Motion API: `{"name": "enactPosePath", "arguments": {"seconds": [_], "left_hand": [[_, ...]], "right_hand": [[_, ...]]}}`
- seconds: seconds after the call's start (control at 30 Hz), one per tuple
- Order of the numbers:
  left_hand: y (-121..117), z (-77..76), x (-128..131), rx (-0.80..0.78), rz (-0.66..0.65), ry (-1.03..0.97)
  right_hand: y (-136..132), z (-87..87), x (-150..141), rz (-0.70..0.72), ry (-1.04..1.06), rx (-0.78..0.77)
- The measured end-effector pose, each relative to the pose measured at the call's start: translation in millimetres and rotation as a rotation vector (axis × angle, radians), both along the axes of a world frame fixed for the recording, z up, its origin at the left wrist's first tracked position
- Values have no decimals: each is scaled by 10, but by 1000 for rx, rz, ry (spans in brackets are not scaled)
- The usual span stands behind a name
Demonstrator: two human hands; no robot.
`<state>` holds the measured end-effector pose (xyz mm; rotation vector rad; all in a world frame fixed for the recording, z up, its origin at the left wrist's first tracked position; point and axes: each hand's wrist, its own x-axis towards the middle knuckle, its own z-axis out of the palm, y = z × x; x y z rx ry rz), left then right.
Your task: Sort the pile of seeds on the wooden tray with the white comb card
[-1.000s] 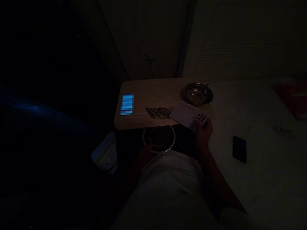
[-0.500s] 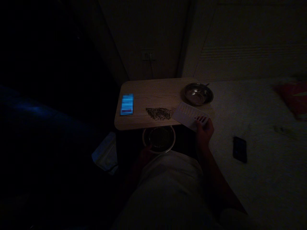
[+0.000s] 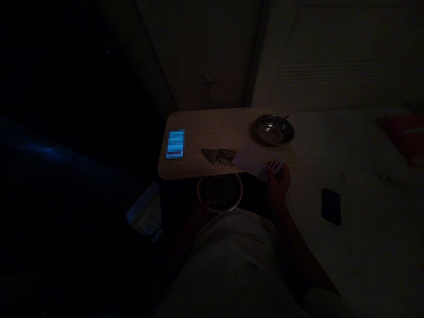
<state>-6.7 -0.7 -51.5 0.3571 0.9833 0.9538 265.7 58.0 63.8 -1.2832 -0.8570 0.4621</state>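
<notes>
My right hand (image 3: 278,179) grips the right end of a flat white slotted piece (image 3: 251,163), maybe plastic, with a row of slots along its far side. Its left end reaches the edge of a patch of small dark seed-like grains (image 3: 218,157) spread on the wooden table (image 3: 205,126). Below the table's front edge, my left hand (image 3: 202,210), dim and partly lost in shadow, holds a round bowl (image 3: 239,198) with a pale rim by its near left side. The bowl's inside is too dark to make out.
A shiny metal bowl (image 3: 274,130) with a handle-like piece at its rim stands at the table's back right. A lit, blurred screen (image 3: 175,144) lies on the left. A dark phone-like object (image 3: 331,206) rests on the pale surface to the right. A wall socket (image 3: 204,75) holds a plug.
My right hand has moved slightly left with the white slotted piece, whose end now meets the right edge of the grains. My left hand and the bowl have barely moved.
</notes>
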Motion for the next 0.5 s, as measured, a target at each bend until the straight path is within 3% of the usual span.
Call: {"name": "enactPosePath", "arguments": {"seconds": [0.3, 0.5], "left_hand": [[-31, -4, -21, -79, 58, 79], [-12, 77, 29, -17, 74, 45]], "right_hand": [[-4, -3, 76, -65, 11, 18], [-28, -1, 85, -44, -46, -23]]}}
